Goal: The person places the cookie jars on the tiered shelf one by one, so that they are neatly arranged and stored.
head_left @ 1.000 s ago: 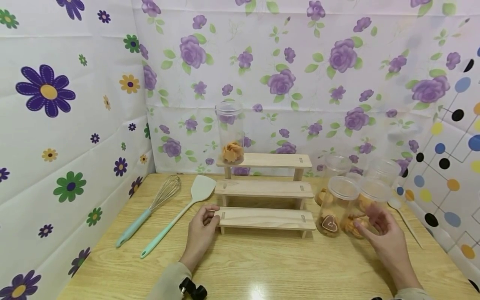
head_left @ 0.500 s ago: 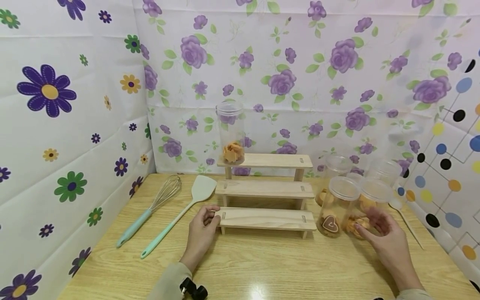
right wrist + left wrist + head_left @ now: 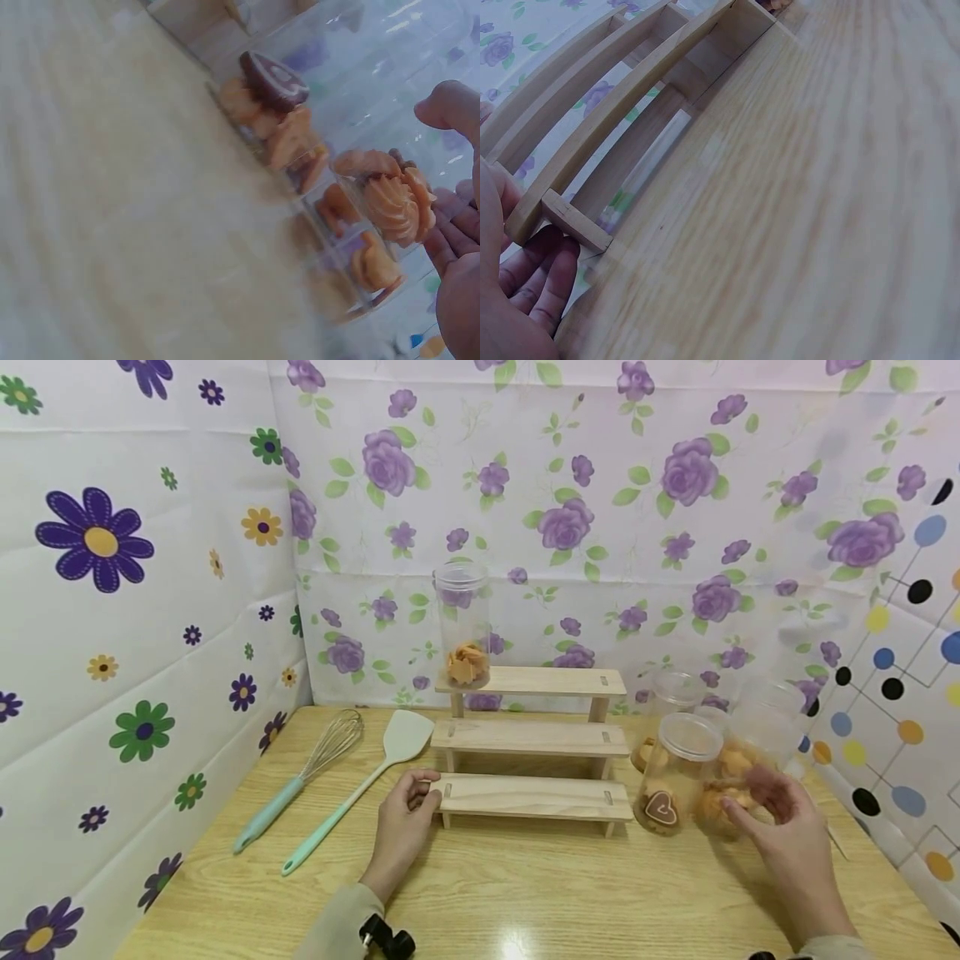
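A three-tier wooden display stand (image 3: 532, 795) stands mid-table. My left hand (image 3: 405, 822) grips the left end of its lowest shelf; in the left wrist view, curled fingers (image 3: 544, 277) lie at the shelf's end and leg. On the top shelf, at its left end, stands a clear jar of cookies (image 3: 467, 664). To the right of the stand, my right hand (image 3: 787, 839) holds a clear cookie jar (image 3: 726, 808) with swirled cookies. In the right wrist view its cookies (image 3: 397, 202) show beside my fingers. The jar's upper part is blurred and hard to make out.
Left of the held jar is a jar with a heart cookie (image 3: 662, 808). Several clear jars stand behind, including one at the back right (image 3: 776, 714). A whisk (image 3: 300, 785) and a pale green spatula (image 3: 375, 772) lie left. A spoon handle (image 3: 837, 842) shows right.
My right hand has shifted slightly to the right, and the jar of swirled cookies has moved right with it. The left hand and the stand have kept their places.
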Tool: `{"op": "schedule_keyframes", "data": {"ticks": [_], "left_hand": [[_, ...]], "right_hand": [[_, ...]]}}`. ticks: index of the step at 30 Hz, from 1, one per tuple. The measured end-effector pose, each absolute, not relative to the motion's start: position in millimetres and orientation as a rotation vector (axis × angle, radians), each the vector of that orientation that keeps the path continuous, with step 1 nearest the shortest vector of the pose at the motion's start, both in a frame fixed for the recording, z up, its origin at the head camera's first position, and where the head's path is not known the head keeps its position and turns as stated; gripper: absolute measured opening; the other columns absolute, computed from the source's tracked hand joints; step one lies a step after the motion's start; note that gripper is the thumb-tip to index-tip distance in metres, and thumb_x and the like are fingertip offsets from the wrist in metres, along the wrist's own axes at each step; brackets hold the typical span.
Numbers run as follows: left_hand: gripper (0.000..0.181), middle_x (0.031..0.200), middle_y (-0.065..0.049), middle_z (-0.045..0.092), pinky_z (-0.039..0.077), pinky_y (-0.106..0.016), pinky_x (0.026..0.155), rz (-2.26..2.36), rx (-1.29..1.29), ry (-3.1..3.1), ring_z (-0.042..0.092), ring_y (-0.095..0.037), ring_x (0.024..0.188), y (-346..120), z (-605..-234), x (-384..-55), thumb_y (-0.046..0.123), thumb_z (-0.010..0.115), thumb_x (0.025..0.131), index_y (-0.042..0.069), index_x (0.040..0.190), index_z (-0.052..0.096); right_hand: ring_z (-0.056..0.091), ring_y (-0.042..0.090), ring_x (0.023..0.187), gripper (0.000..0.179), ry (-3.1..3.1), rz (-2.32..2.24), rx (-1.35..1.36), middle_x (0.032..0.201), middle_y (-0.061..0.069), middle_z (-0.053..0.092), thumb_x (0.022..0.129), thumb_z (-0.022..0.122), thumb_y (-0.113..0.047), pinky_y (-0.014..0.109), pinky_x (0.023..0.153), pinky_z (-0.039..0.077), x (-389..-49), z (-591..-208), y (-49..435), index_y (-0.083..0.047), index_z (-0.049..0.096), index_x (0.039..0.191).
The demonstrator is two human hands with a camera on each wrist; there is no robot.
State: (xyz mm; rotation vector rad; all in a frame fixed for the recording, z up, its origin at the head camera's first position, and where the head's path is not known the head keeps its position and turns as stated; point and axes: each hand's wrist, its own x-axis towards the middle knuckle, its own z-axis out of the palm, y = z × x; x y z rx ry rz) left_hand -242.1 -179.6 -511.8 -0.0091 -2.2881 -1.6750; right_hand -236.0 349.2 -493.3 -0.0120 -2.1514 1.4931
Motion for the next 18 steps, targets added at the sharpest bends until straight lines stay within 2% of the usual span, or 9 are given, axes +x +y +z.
{"op": "schedule_keyframes", "data": {"ticks": [7,18], "left_hand": [[0.023,0.109,-0.004,0.077,0.055,-0.026,0.085,-1.686,0.004,-2.298,0.071,-0.018,0.097,-181,-512,-243,0.013,0.069,0.109,0.019,0.131,0.074],[0.024,0.108,-0.005,0.076,0.054,-0.026,0.084,-1.693,0.003,-2.297,0.070,-0.018,0.096,-179,-511,-242,0.013,0.069,0.109,0.015,0.132,0.074]], "right_hand": [[0.063,0.008,0.113,0.062,-2.077,1.438,0.021,0.131,-0.011,0.071,0.092,0.087,0.005,0.010,0.098,0.047,-241,-453,356,-0.003,0.064,0.149],[0.061,0.007,0.110,0.055,-2.085,1.385,0.002,0.123,-0.012,0.070,0.095,0.088,-0.005,0.009,0.094,0.044,-246,-403,363,-0.005,0.067,0.146]]}}
